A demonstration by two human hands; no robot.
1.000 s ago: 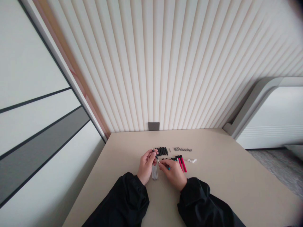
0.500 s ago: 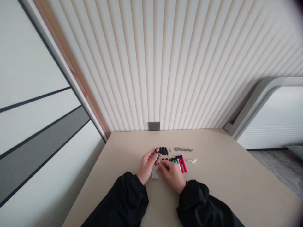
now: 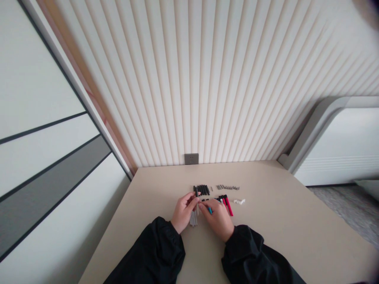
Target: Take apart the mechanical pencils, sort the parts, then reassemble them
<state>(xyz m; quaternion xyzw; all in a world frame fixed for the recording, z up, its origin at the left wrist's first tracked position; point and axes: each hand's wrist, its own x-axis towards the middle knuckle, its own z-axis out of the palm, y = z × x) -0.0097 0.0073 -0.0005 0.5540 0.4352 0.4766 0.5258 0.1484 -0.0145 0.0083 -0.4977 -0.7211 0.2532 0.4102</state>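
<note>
My left hand (image 3: 184,210) is closed around a slim black pen grip (image 3: 196,192), held upright over the table. A thin pale pen refill (image 3: 198,208) runs down from its lower end. My right hand (image 3: 218,218) is closed, with thumb and fingertips pinching the refill close to the left fingers. A blue pen barrel (image 3: 210,210) shows between the right thumb and fingers; whether it is held or lies beneath, I cannot tell. Under the hands lies a bundle of pale refills (image 3: 193,219). Red pen barrels (image 3: 228,206) with black ends lie just beyond my right hand, which partly covers the row.
A row of black grips (image 3: 203,190) lies behind my hands. Small metal springs or tips (image 3: 227,187) are lined up to its right, with white pieces (image 3: 239,201) nearer me. A wall socket (image 3: 191,159) sits above the table's (image 3: 266,221) back edge.
My right hand has turned slightly, its thumb and fingers moving over the refill near the left hand. The blue barrel now shows between the right fingers. The black grip stands more upright.
</note>
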